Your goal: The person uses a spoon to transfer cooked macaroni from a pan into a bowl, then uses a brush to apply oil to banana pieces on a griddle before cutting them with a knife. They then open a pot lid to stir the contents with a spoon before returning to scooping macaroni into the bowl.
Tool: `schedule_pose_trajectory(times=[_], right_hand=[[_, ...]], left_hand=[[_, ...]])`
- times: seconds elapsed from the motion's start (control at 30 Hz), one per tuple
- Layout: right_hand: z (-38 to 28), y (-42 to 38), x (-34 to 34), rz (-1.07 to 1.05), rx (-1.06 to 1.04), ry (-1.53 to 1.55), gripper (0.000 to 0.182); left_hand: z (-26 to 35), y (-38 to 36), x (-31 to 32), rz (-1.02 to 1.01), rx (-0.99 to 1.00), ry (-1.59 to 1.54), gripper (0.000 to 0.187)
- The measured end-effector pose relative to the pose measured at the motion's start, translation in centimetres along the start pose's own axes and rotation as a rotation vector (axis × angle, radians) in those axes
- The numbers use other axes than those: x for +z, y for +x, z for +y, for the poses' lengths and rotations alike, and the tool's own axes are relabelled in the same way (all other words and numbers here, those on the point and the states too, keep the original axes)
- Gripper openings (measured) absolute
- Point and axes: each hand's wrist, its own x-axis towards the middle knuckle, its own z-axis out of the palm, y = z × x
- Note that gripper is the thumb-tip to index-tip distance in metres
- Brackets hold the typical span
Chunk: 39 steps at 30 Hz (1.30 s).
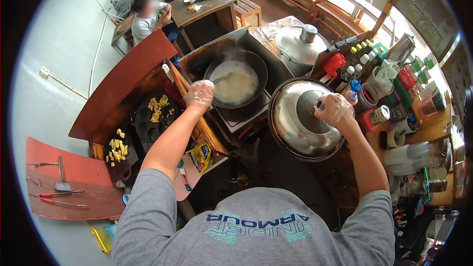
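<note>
My left hand [201,93], in a clear plastic glove, is closed around a metal cooking utensil [222,78]. Its far end dips into pale, foaming liquid [236,84] in a dark wok [262,66], so the head is hidden. Steam rises off the wok, which sits on a stove [246,116]. On the other side, my right hand [335,108], also gloved, grips the dark knob on a domed metal lid [288,118] with a see-through centre. The lid covers a wide pan with a dark rim.
Left of the wok, a dark moulded pan [145,118] holds yellow food pieces, behind a red-brown panel [123,86]. A large lidded pot [300,44] stands beyond the stove. Bottles and containers [379,113] crowd the right counter. A seated person [148,19] is at the back left.
</note>
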Motion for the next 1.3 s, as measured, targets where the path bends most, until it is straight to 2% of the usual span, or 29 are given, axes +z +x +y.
schedule_pose_trajectory(times=[0.03,0.07,0.17,0.2,0.3,0.4,0.43,0.53,0.7,0.77,0.9,1.07,1.13,1.27,1.3], right_hand=[[0.0,0.0,0.0,-0.019,0.012,0.003,0.036],[-0.1,0.0,0.0,-0.037,0.023,0.005,0.036],[-0.3,-0.2,0.0,-0.011,0.019,0.021,0.036],[-0.1,-0.1,-0.1,-0.011,0.019,0.023,0.036],[0.0,-0.1,0.2,-0.082,0.031,0.063,0.035],[0.0,-0.3,0.0,-0.053,0.018,0.040,0.035],[0.1,-0.4,0.2,-0.047,0.024,0.046,0.035],[0.3,-0.6,0.4,-0.068,0.042,0.055,0.035],[0.3,-1.0,0.5,-0.060,0.025,0.032,0.035],[0.3,-1.2,0.3,-0.043,0.012,0.044,0.035],[0.8,-1.6,0.7,-0.071,0.029,0.054,0.035],[1.4,-1.8,1.2,0.038,-0.065,0.056,0.035],[0.8,-1.8,0.3,-0.044,-0.010,0.009,0.035],[1.6,-1.7,0.9,-0.027,0.001,0.051,0.031],[1.6,-1.8,1.0,-0.023,0.019,0.042,0.031]], left_hand=[[-0.5,0.4,0.0,-0.087,-0.057,-0.027,0.019],[-0.7,0.4,0.0,-0.089,-0.058,-0.031,0.019],[-1.2,0.2,0.2,-0.230,-0.265,-0.268,0.026],[-1.0,0.1,-0.4,-0.231,-0.265,-0.266,0.026],[-0.3,-0.6,-2.7,-0.399,-0.306,-0.368,0.027],[0.2,-0.5,-4.2,-0.420,-0.371,-0.446,0.025],[0.1,-0.3,-3.7,-0.354,-0.409,-0.508,0.022],[-0.1,0.7,-1.7,-0.287,-0.402,-0.472,0.022],[2.5,1.6,-1.0,-0.333,-0.325,-0.467,0.026],[2.3,1.8,-0.2,-0.334,-0.358,-0.496,0.026],[2.1,2.4,-0.6,-0.342,-0.378,-0.515,0.027],[3.9,1.9,-0.8,-0.346,-0.326,-0.527,0.029],[3.8,1.7,-1.4,-0.337,-0.364,-0.532,0.031],[2.9,0.9,-0.9,-0.232,-0.346,-0.455,0.034],[3.1,0.6,-2.3,-0.296,-0.341,-0.459,0.029]])
